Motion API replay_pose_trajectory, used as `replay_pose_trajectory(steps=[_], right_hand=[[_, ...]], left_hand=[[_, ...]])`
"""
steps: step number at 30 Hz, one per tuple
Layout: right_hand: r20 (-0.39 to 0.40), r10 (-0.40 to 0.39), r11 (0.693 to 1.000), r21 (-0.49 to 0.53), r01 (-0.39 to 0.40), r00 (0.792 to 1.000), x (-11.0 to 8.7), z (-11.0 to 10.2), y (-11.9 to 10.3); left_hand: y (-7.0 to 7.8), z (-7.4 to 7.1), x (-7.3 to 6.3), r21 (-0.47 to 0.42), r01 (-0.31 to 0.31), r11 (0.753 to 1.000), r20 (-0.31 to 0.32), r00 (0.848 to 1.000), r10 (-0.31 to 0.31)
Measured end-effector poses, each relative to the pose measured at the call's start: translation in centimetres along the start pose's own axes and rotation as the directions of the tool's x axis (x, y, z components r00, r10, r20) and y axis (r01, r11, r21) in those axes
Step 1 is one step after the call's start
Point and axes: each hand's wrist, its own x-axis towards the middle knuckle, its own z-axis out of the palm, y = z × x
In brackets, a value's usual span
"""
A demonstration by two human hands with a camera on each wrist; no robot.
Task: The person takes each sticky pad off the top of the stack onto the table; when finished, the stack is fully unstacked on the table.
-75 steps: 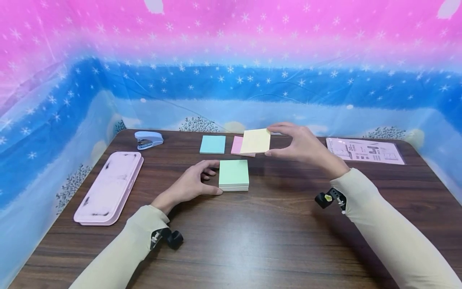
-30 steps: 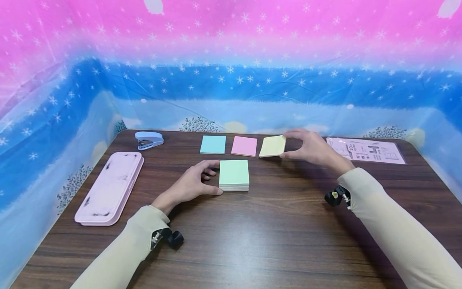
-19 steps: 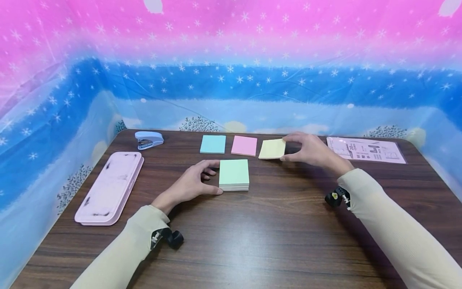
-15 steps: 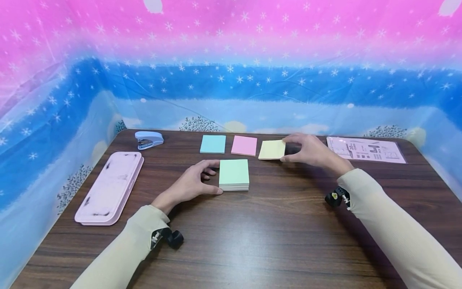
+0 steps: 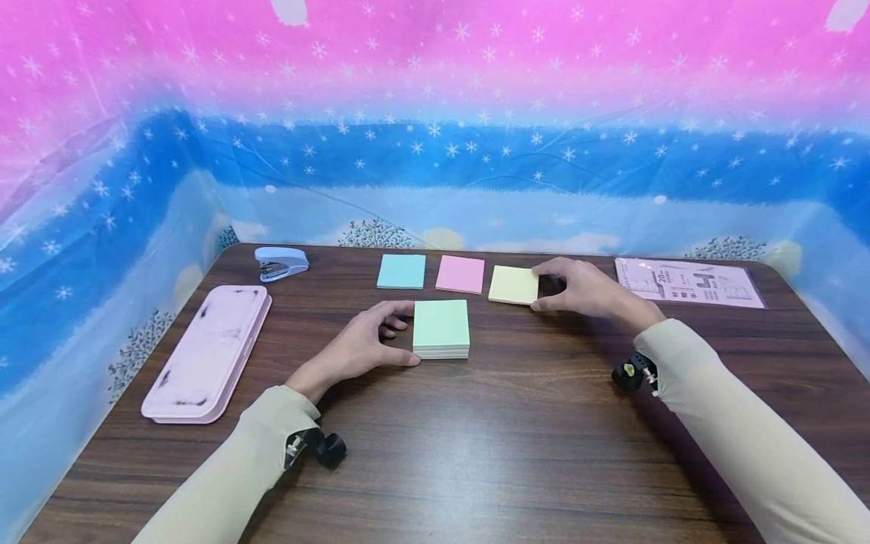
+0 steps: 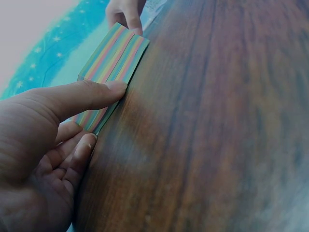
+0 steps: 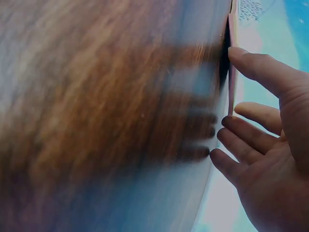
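My left hand (image 5: pixel 356 344) holds a thick stack of sticky notes (image 5: pixel 440 325) at its left side, thumb at the near corner and index finger at the far one. The stack's top is green; in the left wrist view the stack (image 6: pixel 113 55) shows striped edges in several colours. My right hand (image 5: pixel 584 291) pinches a thin yellow sticky note pad (image 5: pixel 513 285) by its right side. In the right wrist view this pad (image 7: pixel 232 92) appears edge-on, low at the tabletop, between thumb and index finger. Left of it lie a pink sticky note pad (image 5: pixel 460 273) and a blue one (image 5: pixel 401 271).
A light blue stapler (image 5: pixel 281 263) stands at the back left, with a pale pink pencil case (image 5: pixel 207 355) in front of it. At the back right lies a pink printed packet (image 5: pixel 689 283). Patterned cloth (image 5: pixel 435 159) surrounds the wooden table (image 5: pixel 462 453) on three sides.
My right hand has carried the yellow pad rightward from over the pink pad, then lowered it from tilted to flat at the row's right end. My left hand has stayed at the stack.
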Motion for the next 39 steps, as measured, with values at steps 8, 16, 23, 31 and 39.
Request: replay_pose_trajectory(steps=[8,16,23,31,39], right_hand=[[-0.024,-0.034,0.999,0.003,0.034,0.999,0.0,0.0,-0.2],[-0.058,-0.083,0.996,0.024,0.084,0.995,-0.6,-0.3,-2.0],[-0.090,-0.114,0.991,0.056,0.120,0.989,-1.1,0.0,-3.9],[-0.133,-0.146,0.981,0.106,0.161,0.980,-1.7,0.6,-5.3],[-0.148,-0.165,0.961,0.200,0.193,0.975,-2.1,1.6,-6.8]], left_hand=[[-0.1,0.0,0.0,0.004,-0.004,1.000,0.000,1.000,0.004],[-0.1,-0.1,0.0,0.014,-0.006,1.000,-0.002,1.000,0.006],[-0.1,0.0,0.0,0.012,-0.006,1.000,0.000,1.000,0.006],[-0.1,0.0,0.0,0.014,-0.007,1.000,0.000,1.000,0.007],[-0.1,0.0,0.0,0.009,-0.005,1.000,0.001,1.000,0.005]])
